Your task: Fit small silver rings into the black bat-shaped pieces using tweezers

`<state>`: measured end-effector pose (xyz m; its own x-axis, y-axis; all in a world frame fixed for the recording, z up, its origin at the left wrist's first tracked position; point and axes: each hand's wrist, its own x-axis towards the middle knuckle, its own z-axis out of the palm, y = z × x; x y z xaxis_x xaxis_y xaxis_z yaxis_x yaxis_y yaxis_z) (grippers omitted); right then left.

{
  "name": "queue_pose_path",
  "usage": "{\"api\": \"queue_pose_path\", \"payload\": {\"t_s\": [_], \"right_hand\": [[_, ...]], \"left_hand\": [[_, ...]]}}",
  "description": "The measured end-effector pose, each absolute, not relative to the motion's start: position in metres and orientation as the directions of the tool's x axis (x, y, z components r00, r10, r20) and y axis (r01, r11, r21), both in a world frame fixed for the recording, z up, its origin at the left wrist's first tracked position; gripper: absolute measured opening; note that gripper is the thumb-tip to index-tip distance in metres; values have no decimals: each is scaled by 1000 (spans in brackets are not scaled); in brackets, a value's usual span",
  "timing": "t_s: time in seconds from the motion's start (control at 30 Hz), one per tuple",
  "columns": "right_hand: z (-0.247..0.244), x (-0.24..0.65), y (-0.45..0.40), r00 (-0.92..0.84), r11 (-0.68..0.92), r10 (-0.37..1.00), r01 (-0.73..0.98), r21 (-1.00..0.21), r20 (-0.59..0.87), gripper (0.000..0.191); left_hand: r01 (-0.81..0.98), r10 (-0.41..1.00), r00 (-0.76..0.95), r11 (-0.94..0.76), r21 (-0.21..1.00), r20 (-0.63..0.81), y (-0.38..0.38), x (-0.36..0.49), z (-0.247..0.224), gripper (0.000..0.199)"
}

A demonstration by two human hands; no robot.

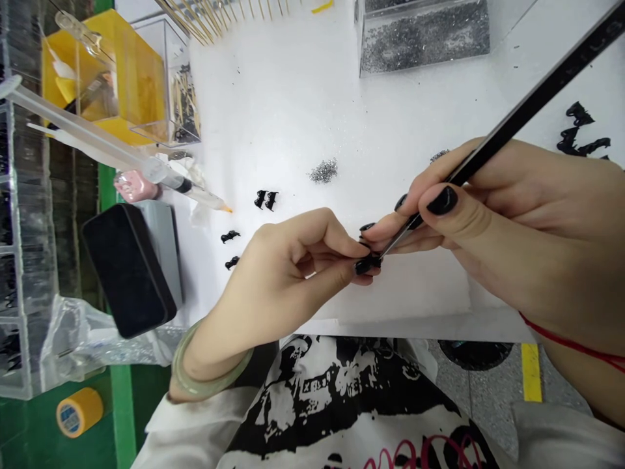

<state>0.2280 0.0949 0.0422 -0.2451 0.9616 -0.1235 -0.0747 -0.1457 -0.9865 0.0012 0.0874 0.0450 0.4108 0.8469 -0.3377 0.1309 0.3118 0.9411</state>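
Note:
My left hand (297, 267) pinches a small black piece (375, 259) between thumb and forefinger, and the fingertips cover most of it. A slim brush with a long black handle (517, 111) and a silver neck is gripped in my right hand (493, 215). Its tip meets the black piece or comes very close; the contact is too small to make out. On the white table (273, 117), several similar small black shapes (265, 200) lie left of my hands. Just beyond them is a little heap of silver-grey glitter (324, 171).
A clear syringe (161, 170) points toward the table from the left, near a black phone-like block (127, 270) and a yellow box (141, 78). At the back stand a clear tray of glitter (424, 42) and wooden sticks (205, 19). More black pieces (581, 133) lie far right.

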Motion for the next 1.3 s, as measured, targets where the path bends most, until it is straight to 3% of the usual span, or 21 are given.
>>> {"api": "queue_pose_path", "payload": {"t_s": [1.3], "right_hand": [[43,228,93,-257,-156,958,-86,-984,-129,19]], "left_hand": [[161,831,433,309,937,-349,86,-1,47,20]]}}
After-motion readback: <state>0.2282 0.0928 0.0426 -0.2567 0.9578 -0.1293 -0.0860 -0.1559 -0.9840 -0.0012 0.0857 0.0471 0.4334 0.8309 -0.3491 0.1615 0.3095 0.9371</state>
